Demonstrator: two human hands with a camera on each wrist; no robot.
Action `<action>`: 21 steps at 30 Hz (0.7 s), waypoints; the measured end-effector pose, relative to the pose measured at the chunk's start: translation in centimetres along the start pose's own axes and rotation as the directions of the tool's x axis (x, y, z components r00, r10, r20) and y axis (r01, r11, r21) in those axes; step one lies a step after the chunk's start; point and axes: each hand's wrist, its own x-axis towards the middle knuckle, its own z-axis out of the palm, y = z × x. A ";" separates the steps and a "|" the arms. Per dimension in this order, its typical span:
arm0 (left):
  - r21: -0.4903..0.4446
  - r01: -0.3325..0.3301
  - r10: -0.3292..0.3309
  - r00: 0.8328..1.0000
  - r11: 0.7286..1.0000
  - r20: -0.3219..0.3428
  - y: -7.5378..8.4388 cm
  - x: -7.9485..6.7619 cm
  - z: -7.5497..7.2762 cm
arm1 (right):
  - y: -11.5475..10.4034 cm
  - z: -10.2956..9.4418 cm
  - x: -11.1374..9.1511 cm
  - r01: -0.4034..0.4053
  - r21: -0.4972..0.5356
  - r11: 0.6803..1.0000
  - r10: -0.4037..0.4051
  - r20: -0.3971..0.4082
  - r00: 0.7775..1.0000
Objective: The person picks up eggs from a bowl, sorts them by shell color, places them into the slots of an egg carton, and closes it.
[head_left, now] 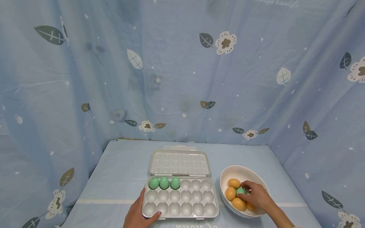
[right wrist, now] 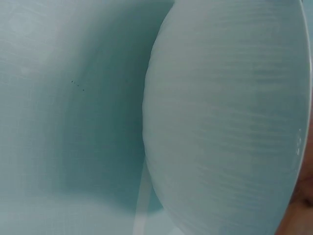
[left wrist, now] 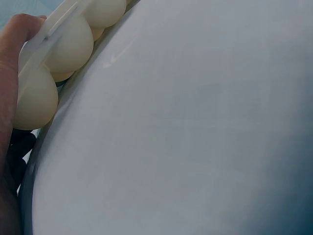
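Observation:
A pale plastic egg tray point(head_left: 180, 202) lies with its clear lid point(head_left: 179, 162) folded back. Three green eggs point(head_left: 164, 183) fill the left half of its far row; the other cups hold nothing. My left hand point(head_left: 140, 212) grips the near left corner, thumb on the front rim, fingers along the side. In the left wrist view the thumb point(left wrist: 24, 27) presses the rim above the rounded cups point(left wrist: 71, 46). Inside the white bowl point(head_left: 225, 171), my right hand point(head_left: 255, 193) pinches a green egg point(head_left: 241, 191) between thumb and fingers. Several orange eggs point(head_left: 238, 204) surround it.
The bowl stands just right of the tray on a light blue cloth point(head_left: 114, 177) with a pale stripe. Blue patterned curtains point(head_left: 176, 79) rise behind the table and along both sides. The bowl's outer wall point(right wrist: 225, 117) fills much of the right wrist view.

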 end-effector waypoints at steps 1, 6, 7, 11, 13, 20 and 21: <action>-0.003 0.001 -0.001 1.000 1.000 -0.001 0.0 0.0 0.0 | 0.0 0.0 0.0 0.005 -0.001 1.000 -0.005 0.002 1.000; -0.006 -0.008 0.008 1.000 1.000 -0.012 -0.1 0.1 0.1 | -0.1 0.1 0.1 -0.002 -0.015 1.000 0.003 0.013 1.000; -0.007 -0.010 0.010 1.000 1.000 -0.012 -0.1 0.1 0.1 | -0.1 0.2 0.1 -0.009 -0.016 1.000 0.009 0.015 1.000; -0.002 -0.007 0.007 1.000 1.000 -0.006 -0.1 0.0 0.0 | 0.0 0.4 0.2 -0.020 -0.024 1.000 0.021 0.023 1.000; 0.005 0.001 -0.001 1.000 1.000 -0.002 -0.1 0.0 0.0 | 0.0 0.5 0.3 -0.009 -0.025 1.000 0.010 0.023 1.000; -0.002 0.009 -0.009 1.000 1.000 -0.002 -0.2 0.1 0.1 | -0.2 0.7 0.3 0.002 -0.058 0.998 0.000 0.033 0.999; -0.002 0.005 -0.005 1.000 1.000 -0.005 -0.2 0.1 0.1 | -0.2 0.7 0.3 -0.006 -0.061 0.998 0.008 0.036 0.999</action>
